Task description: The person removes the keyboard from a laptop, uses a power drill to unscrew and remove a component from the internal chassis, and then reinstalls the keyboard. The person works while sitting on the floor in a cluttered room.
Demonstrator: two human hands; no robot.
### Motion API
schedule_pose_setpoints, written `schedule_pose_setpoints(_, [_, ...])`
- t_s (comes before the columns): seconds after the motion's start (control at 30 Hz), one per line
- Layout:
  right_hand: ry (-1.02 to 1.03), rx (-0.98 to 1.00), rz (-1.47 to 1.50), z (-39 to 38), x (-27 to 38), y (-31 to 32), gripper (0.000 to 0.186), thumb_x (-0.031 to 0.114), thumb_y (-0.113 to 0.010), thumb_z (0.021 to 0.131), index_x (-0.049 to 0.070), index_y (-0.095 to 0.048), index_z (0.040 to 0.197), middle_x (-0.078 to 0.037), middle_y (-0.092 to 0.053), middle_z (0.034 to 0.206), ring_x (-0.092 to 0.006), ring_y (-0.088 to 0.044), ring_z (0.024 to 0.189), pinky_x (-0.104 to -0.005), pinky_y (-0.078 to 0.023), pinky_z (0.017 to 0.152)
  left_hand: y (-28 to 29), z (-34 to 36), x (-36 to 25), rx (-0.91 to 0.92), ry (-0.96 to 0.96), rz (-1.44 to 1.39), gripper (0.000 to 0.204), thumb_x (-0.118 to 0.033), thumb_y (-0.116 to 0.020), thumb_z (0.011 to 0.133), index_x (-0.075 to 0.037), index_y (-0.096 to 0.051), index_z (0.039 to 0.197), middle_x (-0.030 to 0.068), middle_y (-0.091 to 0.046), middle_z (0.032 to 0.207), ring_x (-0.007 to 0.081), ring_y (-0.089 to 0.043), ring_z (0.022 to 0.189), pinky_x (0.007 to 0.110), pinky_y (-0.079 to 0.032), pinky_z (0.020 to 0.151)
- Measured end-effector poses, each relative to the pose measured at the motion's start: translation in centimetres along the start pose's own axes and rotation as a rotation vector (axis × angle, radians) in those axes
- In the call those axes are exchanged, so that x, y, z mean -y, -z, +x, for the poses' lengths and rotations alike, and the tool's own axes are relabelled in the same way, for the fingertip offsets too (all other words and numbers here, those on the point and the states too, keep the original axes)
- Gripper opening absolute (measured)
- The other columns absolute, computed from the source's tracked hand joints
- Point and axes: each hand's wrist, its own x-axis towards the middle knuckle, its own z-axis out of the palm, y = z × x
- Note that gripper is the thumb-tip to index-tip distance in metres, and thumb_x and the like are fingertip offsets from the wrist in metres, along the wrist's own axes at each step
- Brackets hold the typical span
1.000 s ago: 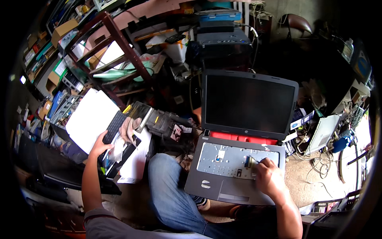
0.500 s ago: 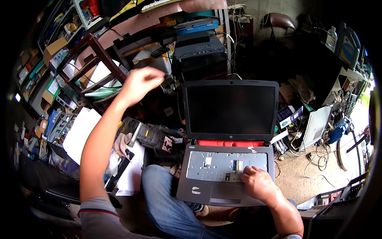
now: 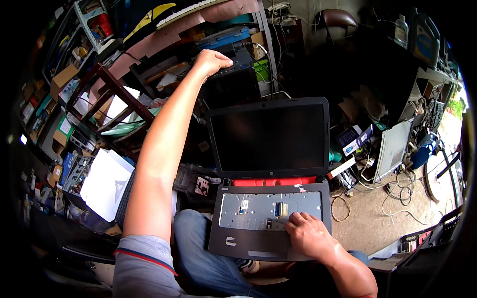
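Observation:
An open laptop [image 3: 221, 238] rests on my lap, its screen [image 3: 268, 136] black, its keyboard bay a bare metal plate [image 3: 248, 218] with ribbon connectors [image 3: 280, 208] and a red strip below the hinge. My right hand [image 3: 305, 231] lies on the bay's right part, fingers curled beside the middle connector; what they hold, if anything, is hidden. My left arm stretches forward, and my left hand [image 3: 218, 63] has its fingers pinched over the top of a black boxy device [image 3: 236, 74] behind the laptop; I cannot make out anything between them.
Left are a loose keyboard [image 3: 124, 198], white sheets [image 3: 102, 184], a wooden frame [image 3: 119, 92] and crowded shelves [image 3: 64, 79]. Right are a silver laptop [image 3: 390, 151], tangled cables [image 3: 405, 193] and a bottle [image 3: 401, 32]. A brown chair [image 3: 338, 17] stands at the back.
My left hand has left the keyboard and papers on the left and moved forward to the black device. My right hand stays on the laptop. The view has shifted.

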Motion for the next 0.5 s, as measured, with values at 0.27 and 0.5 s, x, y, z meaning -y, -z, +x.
schedule_pose_setpoints(0.27, [0.01,-0.006,0.017,-0.3,0.2,0.4,0.012,0.013,-0.057,0.079,0.005,-0.063,0.085,-0.012,-0.057,0.092,-0.0273,-0.059,0.09,-0.0368,-0.049,0.075,-1.1,1.5,1.0,-0.072,0.032,-0.021,0.02,-0.018,-0.078,0.081,-0.002,-0.075,0.092,0.0052,-0.072,0.084,0.0115,-0.063,0.077,0.028,-0.049,0.075])
schedule_pose_setpoints(0.5, [0.012,-0.018,0.017,-0.1,0.1,0.5,0.012,0.013,-0.054,0.081,0.005,-0.063,0.084,-0.012,-0.057,0.089,-0.0273,-0.06,0.088,-0.0368,-0.048,0.074,-1.2,1.5,-0.2,-0.011,-0.031,0.046,0.021,-0.02,-0.074,0.084,-0.002,-0.074,0.094,0.0069,-0.072,0.086,0.0127,-0.064,0.08,0.029,-0.049,0.076])
